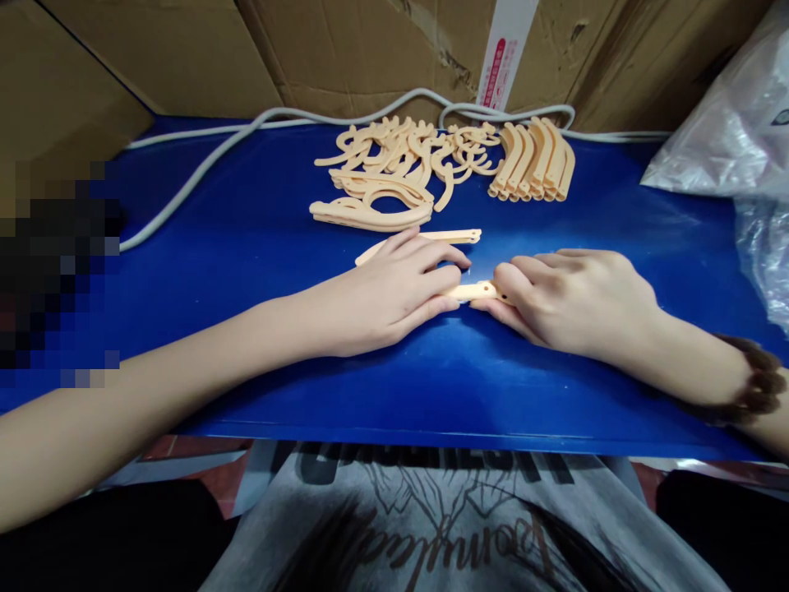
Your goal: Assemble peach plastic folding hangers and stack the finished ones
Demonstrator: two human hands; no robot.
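Head view, looking down over the bench (246, 247), which has a blue top.

- Left hand (394, 292): palm down near the bench centre, fingers stretched to the right. Fingertips close on the left end of a peach plastic piece (476, 290).
- Right hand (573, 300): knuckles up, fingers curled in, tips pinching the right end of the same piece. Both hands are therefore clenched on it from opposite ends, fingertips close together.
- The piece lies low at the bench surface, between the two hands. Only a short middle stretch shows, and its full shape is hidden under the fingers, though it is probably a slim strip.
- A second strip (449, 236) lies flat just beyond the left hand, partly covered by its fingers.
- Farther back is a loose pile of hook parts (400, 156) in the same colour. A low stack of flat arms (370, 210) sits at its near left edge.
- To the right of the pile is a neat row of curved arms (533, 160) standing on edge.
- A white cable (203, 168) runs along the far side of the bench and down its left part.
- Cardboard boxes (370, 49) stand behind the bench, with a clear plastic bag (733, 123) at far right.
- A dark hair tie (755, 386) is on the right wrist.
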